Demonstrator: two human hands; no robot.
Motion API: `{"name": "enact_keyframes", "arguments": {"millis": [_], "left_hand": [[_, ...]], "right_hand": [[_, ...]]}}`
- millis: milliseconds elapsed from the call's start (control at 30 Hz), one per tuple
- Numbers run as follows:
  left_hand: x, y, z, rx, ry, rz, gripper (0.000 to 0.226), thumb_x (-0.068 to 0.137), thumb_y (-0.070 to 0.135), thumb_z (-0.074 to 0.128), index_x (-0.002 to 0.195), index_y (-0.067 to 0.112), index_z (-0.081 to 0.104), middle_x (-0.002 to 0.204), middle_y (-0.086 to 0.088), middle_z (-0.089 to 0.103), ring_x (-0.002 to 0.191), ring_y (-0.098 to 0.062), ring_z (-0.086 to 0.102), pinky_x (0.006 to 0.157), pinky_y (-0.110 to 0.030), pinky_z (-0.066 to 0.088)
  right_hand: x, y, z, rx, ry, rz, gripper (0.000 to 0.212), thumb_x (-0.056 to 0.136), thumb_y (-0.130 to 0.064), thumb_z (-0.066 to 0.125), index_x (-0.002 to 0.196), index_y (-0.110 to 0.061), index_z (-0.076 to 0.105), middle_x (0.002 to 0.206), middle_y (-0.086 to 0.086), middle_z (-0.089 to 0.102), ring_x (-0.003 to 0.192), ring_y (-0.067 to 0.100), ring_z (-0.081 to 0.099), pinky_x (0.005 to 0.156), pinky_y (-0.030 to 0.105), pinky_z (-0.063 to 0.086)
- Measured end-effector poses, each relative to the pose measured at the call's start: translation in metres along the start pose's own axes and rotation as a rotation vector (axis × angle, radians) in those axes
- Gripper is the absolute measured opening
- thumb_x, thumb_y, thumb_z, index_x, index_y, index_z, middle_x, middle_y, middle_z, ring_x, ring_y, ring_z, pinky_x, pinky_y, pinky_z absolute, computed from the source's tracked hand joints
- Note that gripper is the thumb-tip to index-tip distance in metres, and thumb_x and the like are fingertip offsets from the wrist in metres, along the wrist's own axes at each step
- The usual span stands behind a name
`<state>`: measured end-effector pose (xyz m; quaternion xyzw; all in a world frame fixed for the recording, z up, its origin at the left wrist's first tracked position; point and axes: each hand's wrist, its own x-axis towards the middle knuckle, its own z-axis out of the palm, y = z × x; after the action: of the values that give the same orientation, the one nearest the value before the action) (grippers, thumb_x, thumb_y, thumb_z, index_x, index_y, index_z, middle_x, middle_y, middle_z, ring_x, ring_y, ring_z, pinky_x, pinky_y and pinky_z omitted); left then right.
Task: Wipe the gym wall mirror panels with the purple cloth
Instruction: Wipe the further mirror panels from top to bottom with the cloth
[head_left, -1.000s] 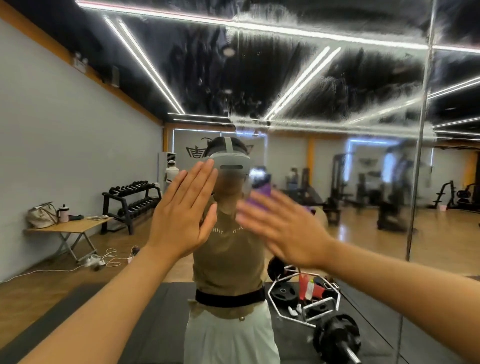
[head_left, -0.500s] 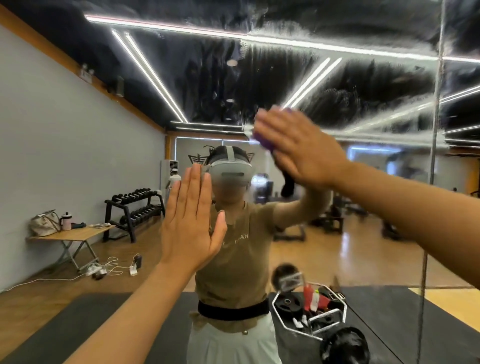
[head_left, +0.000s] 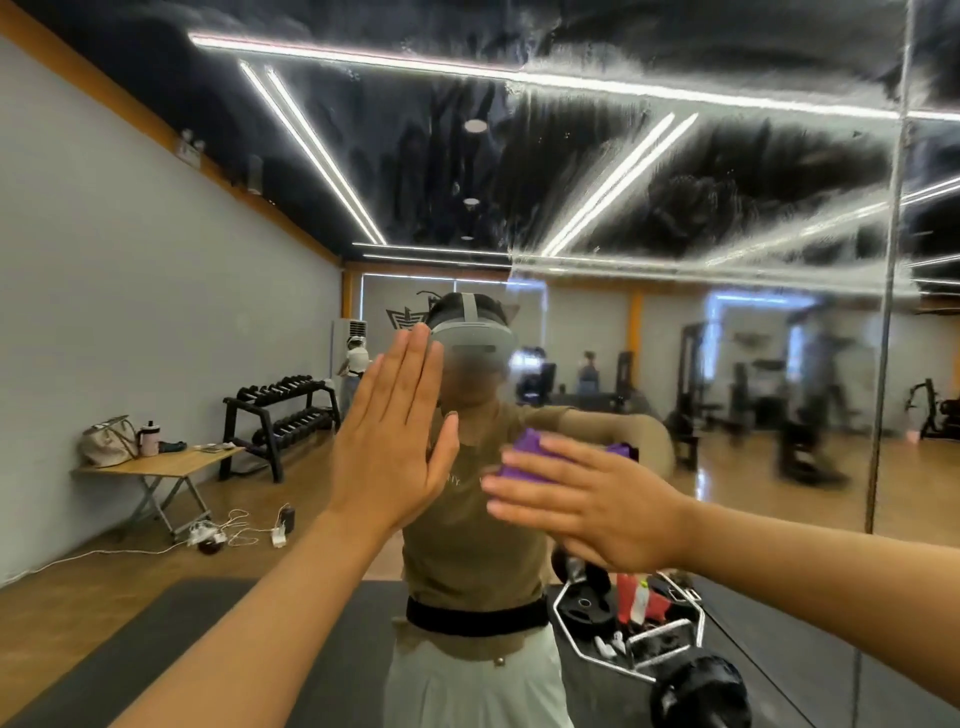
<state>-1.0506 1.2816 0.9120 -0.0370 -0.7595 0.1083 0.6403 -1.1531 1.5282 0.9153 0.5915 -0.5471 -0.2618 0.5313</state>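
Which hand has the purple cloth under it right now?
The right hand: its straight fingers press the purple cloth to the mirror. The left hand lies flat on the glass, bare.

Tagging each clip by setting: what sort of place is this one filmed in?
Most likely a gym. The wall mirror reflects a dumbbell rack, weight machines across a wooden floor, and a barbell with plates on a dark mat.

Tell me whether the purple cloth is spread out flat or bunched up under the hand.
Bunched. The purple cloth shows as a thick wad past the straight fingers of the right hand, which presses it against the mirror. Most of it is hidden.
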Motion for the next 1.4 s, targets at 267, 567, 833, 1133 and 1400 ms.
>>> {"name": "enact_keyframes", "arguments": {"millis": [267, 567, 833, 1133, 1400], "left_hand": [[-0.002, -0.016, -0.005, 0.030, -0.024, 0.077, 0.066, 0.103, 0.037, 0.034, 0.159, 0.006, 0.019, 0.168, -0.012, 0.013, 0.156, -0.022, 0.009, 0.127, -0.037, 0.006], [-0.003, -0.014, -0.008, 0.021, -0.020, 0.073, 0.064, 0.104, 0.036, 0.034, 0.158, 0.004, 0.022, 0.167, -0.013, 0.016, 0.156, -0.021, 0.010, 0.127, -0.036, 0.005], [-0.005, -0.009, -0.010, -0.006, -0.034, 0.051, 0.065, 0.103, 0.033, 0.036, 0.158, 0.003, 0.021, 0.167, -0.014, 0.014, 0.156, -0.020, 0.007, 0.127, -0.034, 0.002], [-0.025, -0.004, -0.014, 0.034, -0.091, 0.034, 0.067, 0.102, 0.034, 0.035, 0.160, 0.005, 0.016, 0.169, -0.011, 0.010, 0.156, -0.022, 0.008, 0.127, -0.040, 0.004], [-0.050, -0.003, -0.009, 0.088, -0.135, 0.026, 0.062, 0.105, 0.035, 0.030, 0.160, 0.009, 0.019, 0.169, -0.009, 0.011, 0.156, -0.026, 0.012, 0.126, -0.047, 0.010]], "right_hand": [[0.029, 0.094, -0.025, 0.061, 0.051, -0.007, 0.057, 0.102, -0.027, 0.038, 0.158, -0.018, 0.032, 0.165, 0.005, 0.028, 0.154, 0.024, 0.021, 0.127, 0.046, 0.010], [0.090, 0.191, -0.069, 0.081, 0.246, 0.697, 0.060, 0.103, -0.030, 0.028, 0.160, -0.012, 0.022, 0.167, 0.011, 0.021, 0.155, 0.033, 0.014, 0.127, 0.044, 0.003], [0.025, 0.044, -0.019, 0.102, 0.103, 0.109, 0.055, 0.103, -0.036, 0.031, 0.156, -0.022, 0.032, 0.163, 0.004, 0.031, 0.153, 0.027, 0.022, 0.126, 0.049, 0.012], [-0.003, 0.010, 0.000, 0.107, -0.008, -0.130, 0.061, 0.097, -0.031, 0.038, 0.157, -0.021, 0.034, 0.165, 0.000, 0.028, 0.154, 0.020, 0.021, 0.127, 0.042, 0.007], [0.066, 0.134, -0.045, 0.067, 0.230, 0.489, 0.056, 0.104, -0.029, 0.032, 0.156, -0.010, 0.034, 0.163, 0.012, 0.032, 0.152, 0.031, 0.024, 0.127, 0.044, 0.009]]}}
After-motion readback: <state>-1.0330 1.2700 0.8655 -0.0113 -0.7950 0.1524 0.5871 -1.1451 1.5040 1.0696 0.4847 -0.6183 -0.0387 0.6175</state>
